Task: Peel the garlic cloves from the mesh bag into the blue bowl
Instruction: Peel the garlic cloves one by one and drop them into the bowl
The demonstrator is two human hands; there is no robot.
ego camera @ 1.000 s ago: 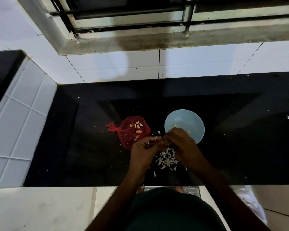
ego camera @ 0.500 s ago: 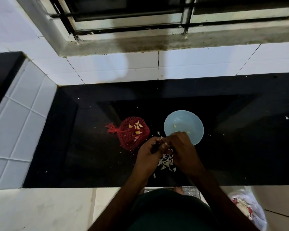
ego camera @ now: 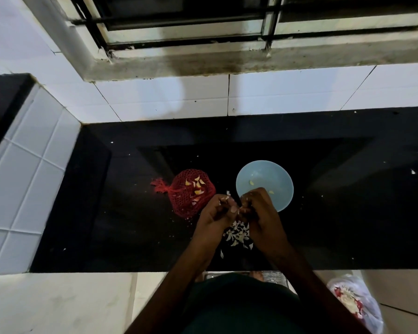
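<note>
A red mesh bag [ego camera: 188,191] with pale garlic cloves showing through lies on the black counter [ego camera: 106,213]. Right of it stands the light blue bowl [ego camera: 263,179] holding a few small yellowish pieces. My left hand [ego camera: 215,215] and my right hand [ego camera: 261,213] meet just in front of the bowl, fingers curled, pinching a small garlic clove [ego camera: 241,209] between them; the clove is mostly hidden by the fingers. A bit of white skin [ego camera: 228,194] sticks up from my left fingers. A heap of white peels [ego camera: 238,233] lies on the counter under my hands.
White tiled wall runs behind the counter and along its left side, with a window frame [ego camera: 203,44] above. A plastic bag [ego camera: 355,302] lies on the floor at lower right. Small white flecks dot the dark countertop.
Both hands stay together in front of the bowl, working the clove. The fingers shifted slightly and a scrap of skin now shows above my left fingers.
</note>
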